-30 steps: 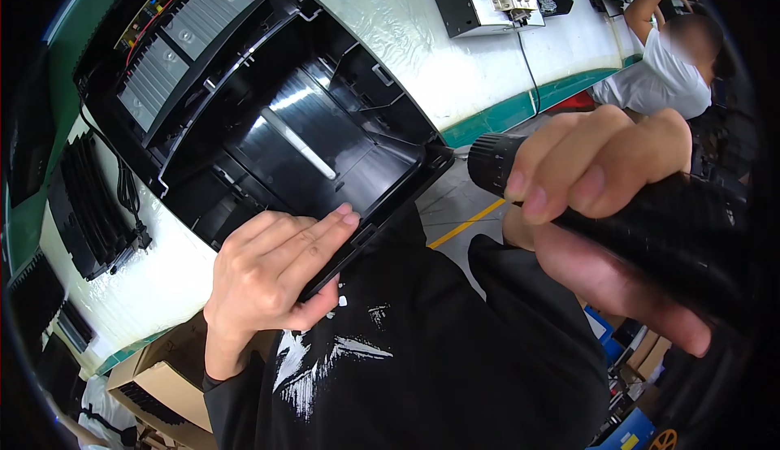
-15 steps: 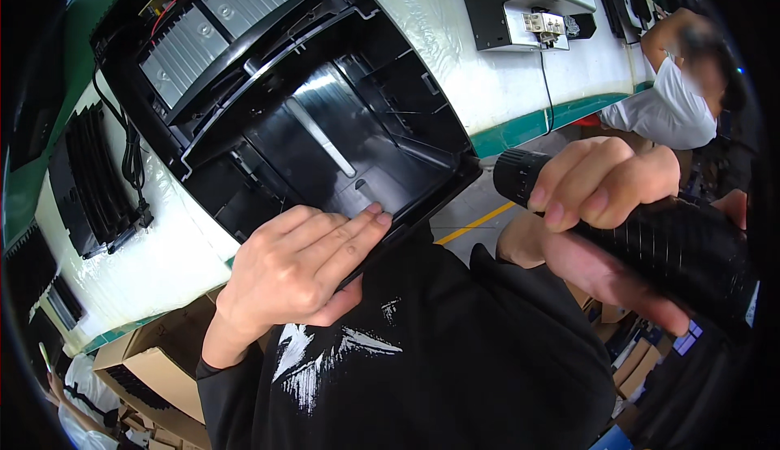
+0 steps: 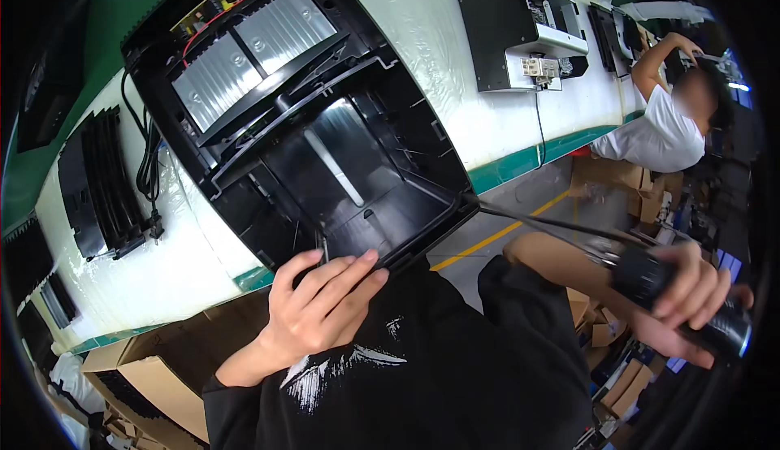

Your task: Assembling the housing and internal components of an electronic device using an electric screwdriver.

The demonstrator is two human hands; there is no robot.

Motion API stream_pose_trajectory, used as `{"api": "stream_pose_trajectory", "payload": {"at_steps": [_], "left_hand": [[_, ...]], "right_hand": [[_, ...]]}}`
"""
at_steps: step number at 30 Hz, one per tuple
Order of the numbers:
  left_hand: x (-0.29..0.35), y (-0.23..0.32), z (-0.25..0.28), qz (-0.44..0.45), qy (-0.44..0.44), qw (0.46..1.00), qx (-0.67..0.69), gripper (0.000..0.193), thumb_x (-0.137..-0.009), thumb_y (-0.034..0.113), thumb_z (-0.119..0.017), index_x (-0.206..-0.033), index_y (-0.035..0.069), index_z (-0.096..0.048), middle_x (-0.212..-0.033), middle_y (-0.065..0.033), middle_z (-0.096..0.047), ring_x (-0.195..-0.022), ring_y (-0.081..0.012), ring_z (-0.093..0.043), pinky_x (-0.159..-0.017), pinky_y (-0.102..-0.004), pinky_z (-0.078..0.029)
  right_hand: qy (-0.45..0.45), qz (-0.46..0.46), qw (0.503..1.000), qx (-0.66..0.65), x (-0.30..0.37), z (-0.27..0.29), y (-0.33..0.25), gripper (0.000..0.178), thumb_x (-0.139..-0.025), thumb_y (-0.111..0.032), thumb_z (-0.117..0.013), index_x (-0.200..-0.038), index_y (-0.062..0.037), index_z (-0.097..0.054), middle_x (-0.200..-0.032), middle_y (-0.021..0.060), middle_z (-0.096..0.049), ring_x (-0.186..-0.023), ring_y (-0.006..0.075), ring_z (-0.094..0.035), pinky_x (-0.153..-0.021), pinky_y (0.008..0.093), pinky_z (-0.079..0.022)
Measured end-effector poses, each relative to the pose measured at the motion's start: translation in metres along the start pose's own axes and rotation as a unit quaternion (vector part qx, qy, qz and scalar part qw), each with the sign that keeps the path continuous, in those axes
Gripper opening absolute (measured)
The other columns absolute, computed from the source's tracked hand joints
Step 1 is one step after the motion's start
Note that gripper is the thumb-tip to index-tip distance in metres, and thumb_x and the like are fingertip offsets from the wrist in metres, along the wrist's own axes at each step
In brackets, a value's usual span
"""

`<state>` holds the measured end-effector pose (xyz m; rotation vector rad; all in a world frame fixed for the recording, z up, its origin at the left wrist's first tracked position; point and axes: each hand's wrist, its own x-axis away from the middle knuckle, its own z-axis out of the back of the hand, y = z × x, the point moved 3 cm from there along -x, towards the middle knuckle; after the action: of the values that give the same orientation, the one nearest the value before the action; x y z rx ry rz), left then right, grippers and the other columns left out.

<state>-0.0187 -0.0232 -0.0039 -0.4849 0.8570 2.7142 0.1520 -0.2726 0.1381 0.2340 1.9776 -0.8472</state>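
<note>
A large black plastic housing point(image 3: 422, 247) stands with its hollow interior facing me; two ribbed silver metal plates point(image 3: 280, 28) sit in its far part. My left hand point(image 3: 321, 308) is at its near rim, fingers spread and bent over the edge; its thumb is hidden. At the right, my right hand point(image 3: 691, 296) is wrapped round a black power screwdriver point(image 3: 646, 275) with a ribbed collar. A long thin dark shaft, blurred, runs from the tool toward the housing's near right corner. Whether its tip touches there, I cannot tell.
On the white-covered bench point(image 3: 187, 231) lie curved black panels point(image 3: 101, 182) and a coiled black cable point(image 3: 149, 166). A black-and-silver machine point(image 3: 520, 36) stands at the back right. A person point(image 3: 666, 117) in white is beyond it. An open cardboard box point(image 3: 166, 385) is below left.
My right hand with the power screwdriver has moved right and down, and the long shaft now shows. My left hand's fingers have spread on the near rim. The view has shifted slightly.
</note>
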Motion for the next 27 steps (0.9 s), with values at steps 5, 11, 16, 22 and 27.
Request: {"api": "stream_pose_trajectory", "payload": {"at_steps": [5,11,16,22,27], "left_hand": [[0.007,-0.008,-0.010,-0.037,0.085,0.995,-0.026,0.022,-0.069,0.020,-0.070,-0.090,0.013,-0.069,-0.102,0.0002,-0.068,-0.080,-0.0118,-0.059,-0.084,-0.0289,-0.040],[-0.001,-0.018,-0.008,-0.043,0.086,0.995,-0.030,0.021,-0.069,0.022,-0.070,-0.089,0.017,-0.068,-0.100,0.0018,-0.068,-0.072,-0.0101,-0.057,-0.077,-0.0272,-0.041],[-0.011,-0.030,-0.004,-0.039,0.082,0.996,-0.022,0.020,-0.066,0.021,-0.071,-0.086,0.016,-0.067,-0.098,0.0011,-0.068,-0.068,-0.0115,-0.055,-0.074,-0.0273,-0.042],[-0.015,-0.027,0.001,-0.024,0.087,0.996,-0.024,0.020,-0.063,0.019,-0.069,-0.083,0.015,-0.069,-0.095,-0.0006,-0.069,-0.064,-0.0116,-0.053,-0.068,-0.0267,-0.042],[-0.013,-0.029,-0.003,-0.022,0.116,0.993,-0.021,0.020,-0.062,0.018,-0.069,-0.082,0.015,-0.069,-0.094,-0.0002,-0.069,-0.063,-0.0116,-0.052,-0.067,-0.0267,-0.042]], "right_hand": [[0.141,0.248,0.894,0.345,-0.009,0.045,-0.035,0.062,-0.085,-0.069,-0.035,-0.109,-0.0115,-0.041,-0.069,0.0043,-0.046,-0.048,0.0125,-0.045,-0.040,0.0264,-0.039],[0.100,0.168,0.886,0.420,-0.008,0.094,0.015,0.083,-0.078,-0.081,-0.026,-0.098,-0.0060,-0.053,-0.067,0.0101,-0.052,-0.045,0.0216,-0.046,-0.041,0.0336,-0.040],[0.121,0.095,0.925,0.347,-0.003,0.110,0.030,0.093,-0.076,-0.083,-0.019,-0.077,0.0018,-0.057,-0.064,0.0136,-0.053,-0.044,0.0255,-0.049,-0.045,0.0377,-0.044],[0.124,-0.051,0.936,0.326,-0.032,0.141,0.044,0.092,-0.065,-0.091,-0.024,-0.076,-0.0051,-0.053,-0.066,0.0069,-0.050,-0.052,0.0213,-0.046,-0.054,0.0355,-0.039],[0.159,-0.153,0.861,0.458,-0.083,0.138,0.104,0.073,-0.077,-0.071,-0.032,-0.075,0.0000,-0.047,-0.065,0.0102,-0.050,-0.055,0.0221,-0.047,-0.057,0.0349,-0.040]]}}
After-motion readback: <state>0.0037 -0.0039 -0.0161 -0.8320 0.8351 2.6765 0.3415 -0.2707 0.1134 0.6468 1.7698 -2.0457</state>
